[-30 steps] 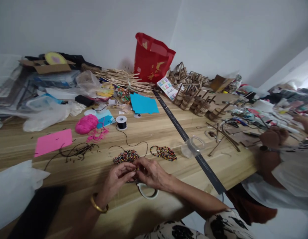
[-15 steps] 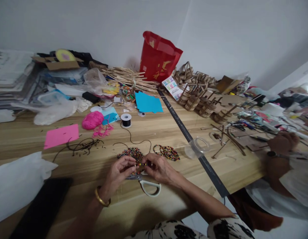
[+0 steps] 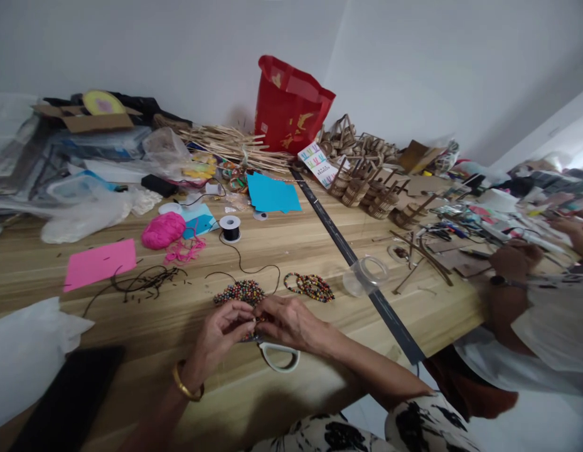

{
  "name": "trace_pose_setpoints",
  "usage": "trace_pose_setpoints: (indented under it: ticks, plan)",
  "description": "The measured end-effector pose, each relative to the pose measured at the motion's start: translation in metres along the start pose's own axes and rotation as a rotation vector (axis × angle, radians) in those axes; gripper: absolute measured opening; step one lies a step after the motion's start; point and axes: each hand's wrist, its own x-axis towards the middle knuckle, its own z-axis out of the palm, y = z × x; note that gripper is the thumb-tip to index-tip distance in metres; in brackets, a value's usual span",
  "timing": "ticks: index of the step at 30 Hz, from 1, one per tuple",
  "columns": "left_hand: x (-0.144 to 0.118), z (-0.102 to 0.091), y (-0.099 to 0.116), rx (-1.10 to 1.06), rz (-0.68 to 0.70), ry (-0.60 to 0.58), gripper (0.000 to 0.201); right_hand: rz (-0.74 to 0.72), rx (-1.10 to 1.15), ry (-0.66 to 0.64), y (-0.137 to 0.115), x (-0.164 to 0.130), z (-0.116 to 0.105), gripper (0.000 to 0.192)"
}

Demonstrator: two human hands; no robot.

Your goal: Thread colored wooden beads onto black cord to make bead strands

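Note:
My left hand (image 3: 228, 329) and my right hand (image 3: 287, 319) meet fingertip to fingertip, both pinched on a strand of small coloured beads that the fingers mostly hide. Just beyond them lies a heap of multicoloured beads (image 3: 239, 291). Right of the heap rests a coil of beaded strings (image 3: 310, 286). Scissors with a pale handle (image 3: 280, 358) lie under my hands, their blades largely covered. A thin black cord runs from a white spool of black cord (image 3: 230, 230) towards the bead heap.
A clear plastic cup (image 3: 365, 276) lies by a dark strip (image 3: 338, 233) crossing the table. Pink yarn (image 3: 163, 230), cut black cords (image 3: 143, 281) and a pink card (image 3: 101, 263) are at left. Small woven baskets (image 3: 354, 190) stand behind. A co-worker's hand (image 3: 514, 256) is at right.
My hands have drawn closer together, and the beads between the fingertips are now mostly covered. The whole view has shifted slightly, with table items appearing further left.

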Motion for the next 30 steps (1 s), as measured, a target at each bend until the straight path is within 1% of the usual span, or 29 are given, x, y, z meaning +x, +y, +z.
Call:
trace_pose_setpoints:
  ticks: [3, 7, 10, 12, 13, 15, 17, 18, 20, 22, 24, 27, 30]
  plan:
    - [-0.001, 0.001, 0.000, 0.029, 0.000, 0.014, 0.021, 0.008, -0.084, -0.023, -0.003, -0.001, -0.008, 0.012]
    - [0.000, 0.000, 0.000, 0.095, 0.029, 0.042, 0.018, 0.082, -0.118, 0.036, -0.003, -0.008, -0.023, 0.011]
    - [0.001, -0.003, -0.001, 0.101, 0.033, 0.067, 0.017, 0.189, -0.116, 0.124, 0.003, -0.019, -0.036, 0.008]
    - [0.001, -0.004, -0.001, 0.091, 0.037, 0.082, 0.017, 0.271, -0.142, 0.190, 0.013, -0.028, -0.043, 0.008]
    - [0.002, -0.004, -0.002, 0.086, 0.038, 0.089, 0.017, 0.316, -0.174, 0.229, 0.019, -0.033, -0.046, 0.009]
    - [0.002, -0.004, -0.002, 0.077, 0.036, 0.106, 0.018, 0.415, -0.296, 0.246, 0.031, -0.044, -0.050, 0.010]
    - [0.003, -0.005, -0.002, 0.074, 0.032, 0.122, 0.018, 0.545, -0.490, 0.218, 0.042, -0.054, -0.051, 0.013]
    - [0.004, -0.005, -0.003, 0.075, 0.034, 0.129, 0.017, 0.603, -0.574, 0.179, 0.047, -0.058, -0.051, 0.014]
    - [0.005, -0.007, -0.005, 0.076, 0.046, 0.143, 0.017, 0.677, -0.700, 0.110, 0.053, -0.064, -0.049, 0.016]
    - [0.007, -0.009, -0.006, 0.079, 0.065, 0.157, 0.017, 0.676, -0.736, 0.068, 0.054, -0.065, -0.046, 0.017]
    - [0.008, -0.011, -0.006, 0.079, 0.072, 0.187, 0.017, 0.627, -0.701, 0.053, 0.052, -0.060, -0.042, 0.016]
    - [0.009, -0.015, -0.002, 0.069, 0.065, 0.261, 0.019, 0.501, -0.607, 0.006, 0.043, -0.044, -0.038, 0.016]
    - [0.010, -0.019, 0.005, 0.046, 0.086, 0.329, 0.022, 0.345, -0.534, -0.106, 0.031, -0.019, -0.034, 0.015]
